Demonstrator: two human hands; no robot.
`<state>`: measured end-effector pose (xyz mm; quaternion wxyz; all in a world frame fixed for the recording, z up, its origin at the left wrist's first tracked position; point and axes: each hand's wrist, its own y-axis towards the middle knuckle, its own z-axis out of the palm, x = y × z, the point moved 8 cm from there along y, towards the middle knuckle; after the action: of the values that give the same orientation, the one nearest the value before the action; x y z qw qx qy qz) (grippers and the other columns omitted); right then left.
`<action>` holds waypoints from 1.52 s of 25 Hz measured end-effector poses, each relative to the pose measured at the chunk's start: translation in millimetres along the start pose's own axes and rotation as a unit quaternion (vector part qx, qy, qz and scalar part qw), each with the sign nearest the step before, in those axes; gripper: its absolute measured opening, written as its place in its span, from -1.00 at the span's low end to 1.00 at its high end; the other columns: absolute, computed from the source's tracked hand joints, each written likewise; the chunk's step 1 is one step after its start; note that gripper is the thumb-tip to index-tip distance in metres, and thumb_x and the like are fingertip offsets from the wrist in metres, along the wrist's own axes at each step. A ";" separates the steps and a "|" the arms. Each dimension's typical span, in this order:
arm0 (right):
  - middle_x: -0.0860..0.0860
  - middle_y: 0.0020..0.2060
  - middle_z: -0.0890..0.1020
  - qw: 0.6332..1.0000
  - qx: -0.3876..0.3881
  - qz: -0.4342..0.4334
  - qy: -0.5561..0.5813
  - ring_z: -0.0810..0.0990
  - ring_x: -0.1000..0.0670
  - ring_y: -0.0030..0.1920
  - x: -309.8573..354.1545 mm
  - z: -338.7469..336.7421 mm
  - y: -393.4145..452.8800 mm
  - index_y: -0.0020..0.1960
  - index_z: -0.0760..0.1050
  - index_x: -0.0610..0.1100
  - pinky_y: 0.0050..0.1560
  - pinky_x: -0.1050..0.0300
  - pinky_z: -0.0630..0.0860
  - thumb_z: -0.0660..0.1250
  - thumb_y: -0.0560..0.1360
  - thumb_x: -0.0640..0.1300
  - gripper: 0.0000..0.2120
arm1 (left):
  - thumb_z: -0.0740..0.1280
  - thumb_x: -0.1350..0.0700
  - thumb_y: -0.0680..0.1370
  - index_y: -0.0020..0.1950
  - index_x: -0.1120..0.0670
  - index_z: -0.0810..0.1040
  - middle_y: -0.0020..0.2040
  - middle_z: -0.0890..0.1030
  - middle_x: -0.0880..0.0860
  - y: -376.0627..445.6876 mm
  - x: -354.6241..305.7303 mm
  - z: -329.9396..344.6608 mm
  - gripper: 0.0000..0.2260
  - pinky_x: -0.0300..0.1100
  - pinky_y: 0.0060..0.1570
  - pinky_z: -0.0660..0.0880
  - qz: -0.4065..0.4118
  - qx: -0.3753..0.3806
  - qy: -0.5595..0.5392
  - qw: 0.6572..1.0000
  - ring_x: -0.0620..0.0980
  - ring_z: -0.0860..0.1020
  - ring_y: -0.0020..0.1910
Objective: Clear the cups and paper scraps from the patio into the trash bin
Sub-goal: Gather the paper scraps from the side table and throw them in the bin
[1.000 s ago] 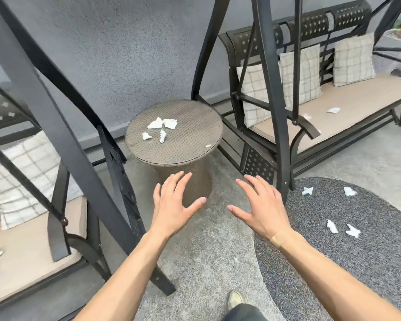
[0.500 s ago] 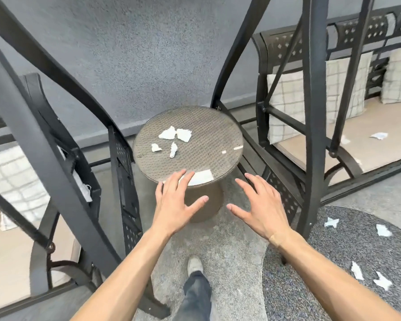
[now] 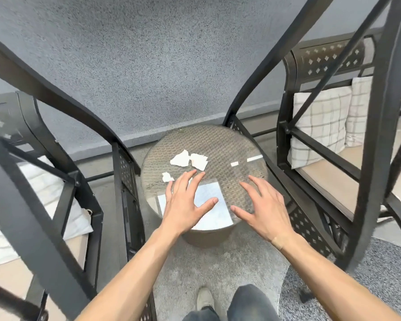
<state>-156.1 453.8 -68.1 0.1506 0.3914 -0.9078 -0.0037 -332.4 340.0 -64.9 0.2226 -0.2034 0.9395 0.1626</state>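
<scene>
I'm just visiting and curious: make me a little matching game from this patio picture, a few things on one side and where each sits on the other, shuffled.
Things:
1. paper scraps
2. checked cushions
3. left hand
4. shoe

Places:
A. on the bench at right
B. on the floor at the bottom edge
C. on the round table's far half
D. spread open over the table's near edge

Pairs: 1-C, 2-A, 3-D, 4-B

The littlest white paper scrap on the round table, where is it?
In the head view, the smallest paper scrap lies left on the round table, just beyond the left hand, nearer than two bigger scraps.
</scene>
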 end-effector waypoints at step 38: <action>-0.02 0.24 0.46 0.975 0.175 -0.105 0.083 0.45 -0.12 0.22 2.6 160.3 260.3 0.41 0.34 0.01 0.16 -0.07 0.44 0.36 0.44 0.19 -0.40 | 0.33 -0.23 0.48 0.45 -0.14 0.31 0.46 0.30 0.00 136.6 209.7 63.3 -0.44 0.15 0.43 0.07 -0.261 0.032 0.051 0.964 0.02 0.20 0.46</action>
<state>-386.7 614.7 -188.0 0.1537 0.5038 -0.8324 0.1723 -543.8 418.2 -190.7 0.2153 -0.4420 0.8688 0.0584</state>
